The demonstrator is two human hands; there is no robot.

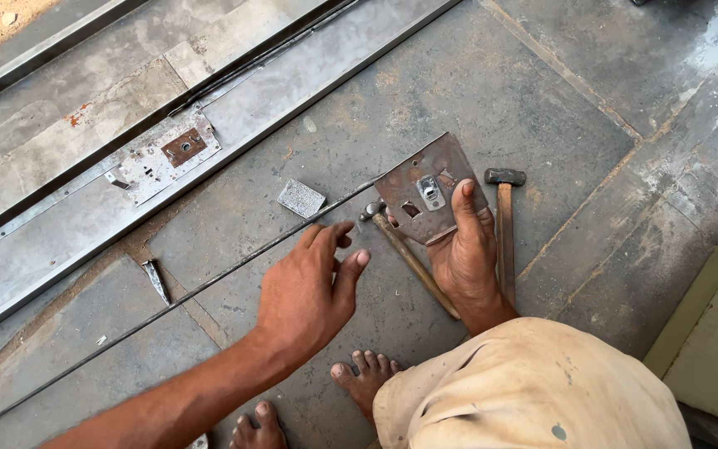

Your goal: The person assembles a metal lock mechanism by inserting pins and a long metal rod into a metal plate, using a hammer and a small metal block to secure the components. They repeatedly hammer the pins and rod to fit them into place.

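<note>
Head view: rusty square steel lock plate [425, 189] gripped at centre frame.
Right hand [464, 249] clamps its lower edge, plate tilted toward upper left; left hand [309, 287] hovers spread, seemingly over the thin long steel rod [176, 303] running diagonally.

lock plate [425, 193]: dull brownish metal, rust-mottled, with a shiny small fitting | hammers [504, 224]: dark metal heads, worn wooden handles | thin rod [168, 303]: dark matt metal | door frame [60, 241]: grey brushed steel, scuffed | floor [542, 108]: rough matt stone slabs
</note>
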